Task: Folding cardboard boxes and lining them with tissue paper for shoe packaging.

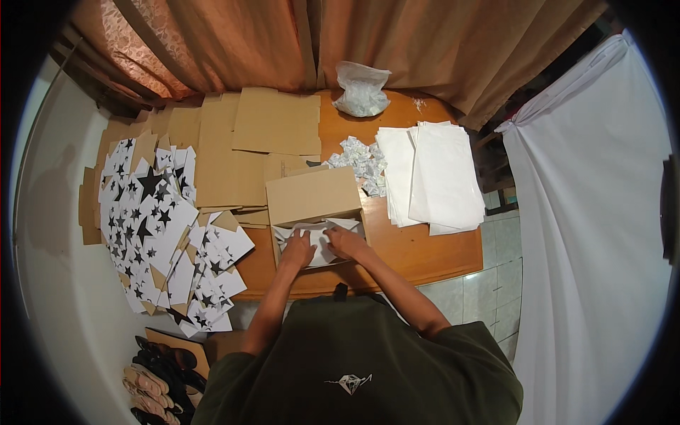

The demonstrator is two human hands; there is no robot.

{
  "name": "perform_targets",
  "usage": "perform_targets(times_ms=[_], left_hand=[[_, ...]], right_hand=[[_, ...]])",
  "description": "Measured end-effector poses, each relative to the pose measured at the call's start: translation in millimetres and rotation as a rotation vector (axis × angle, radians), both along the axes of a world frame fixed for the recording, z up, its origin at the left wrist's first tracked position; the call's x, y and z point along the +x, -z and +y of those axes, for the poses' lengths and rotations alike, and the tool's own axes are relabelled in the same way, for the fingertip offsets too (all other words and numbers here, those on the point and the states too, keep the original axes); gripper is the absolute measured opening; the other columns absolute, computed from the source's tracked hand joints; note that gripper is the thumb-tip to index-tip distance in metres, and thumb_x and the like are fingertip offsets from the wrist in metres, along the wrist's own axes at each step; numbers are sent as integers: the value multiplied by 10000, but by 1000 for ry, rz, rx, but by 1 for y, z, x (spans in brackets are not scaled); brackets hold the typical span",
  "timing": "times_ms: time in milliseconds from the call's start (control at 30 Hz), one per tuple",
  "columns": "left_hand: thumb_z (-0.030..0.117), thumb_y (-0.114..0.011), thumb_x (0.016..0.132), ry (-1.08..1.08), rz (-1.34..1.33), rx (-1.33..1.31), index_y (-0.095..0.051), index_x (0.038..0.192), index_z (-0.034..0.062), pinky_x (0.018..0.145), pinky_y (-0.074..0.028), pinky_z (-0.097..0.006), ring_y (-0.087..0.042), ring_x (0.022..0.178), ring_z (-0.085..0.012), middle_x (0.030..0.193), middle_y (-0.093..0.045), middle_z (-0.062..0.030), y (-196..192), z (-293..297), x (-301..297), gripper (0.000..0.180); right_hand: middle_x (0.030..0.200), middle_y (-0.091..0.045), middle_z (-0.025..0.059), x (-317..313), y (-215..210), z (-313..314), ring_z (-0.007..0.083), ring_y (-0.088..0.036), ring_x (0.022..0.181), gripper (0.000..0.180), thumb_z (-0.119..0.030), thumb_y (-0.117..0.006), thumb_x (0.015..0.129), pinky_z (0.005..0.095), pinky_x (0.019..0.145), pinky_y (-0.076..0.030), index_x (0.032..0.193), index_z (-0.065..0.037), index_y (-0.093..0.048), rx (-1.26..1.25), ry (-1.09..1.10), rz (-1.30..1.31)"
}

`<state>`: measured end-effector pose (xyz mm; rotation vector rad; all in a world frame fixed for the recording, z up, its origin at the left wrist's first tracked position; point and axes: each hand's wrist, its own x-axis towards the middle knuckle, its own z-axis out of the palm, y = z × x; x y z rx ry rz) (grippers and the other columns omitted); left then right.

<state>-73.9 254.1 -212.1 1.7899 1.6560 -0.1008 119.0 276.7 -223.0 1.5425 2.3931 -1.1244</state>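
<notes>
An open cardboard box [315, 196] stands near the table's front edge, its lid flap raised at the back. White paper [320, 249] lines it, with folded edges sticking up at both sides. At the left of the box, my left hand [299, 249] has its fingers bent over the paper, closed on it. My right hand [346, 243] is closed on the paper's right part, fingers curled and thumb side inward. What lies under the paper is hidden.
Flat cardboard pieces [276, 120] are stacked at the back left, beside star-printed cards [145, 219]. Small packets [360, 159] lie in a heap behind the box. A plastic bag [363, 92] and white sheets [446, 177] are farther right. Shoes [152, 386] stand lower left.
</notes>
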Motion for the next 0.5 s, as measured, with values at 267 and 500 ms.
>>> perform_targets(times_ms=[267,500], left_hand=[[134,-667,932,-207,-662,252,-646,1110,-37,784,-575,-358,-727,849,-270,947,-718,-188,-93,31,66,248],[166,-688,925,-206,-661,136,-657,1137,-19,783,-567,-344,-710,854,-225,930,-711,-146,-62,89,235,283]], right_hand=[[1069,-698,239,86,-94,12,393,-677,976,337,-200,-624,948,461,861,-531,1201,23,-626,113,359,402],[1025,-722,227,238,-53,61,389,-697,928,320,-179,-641,930,446,840,-545,1166,36,-657,164,569,341]])
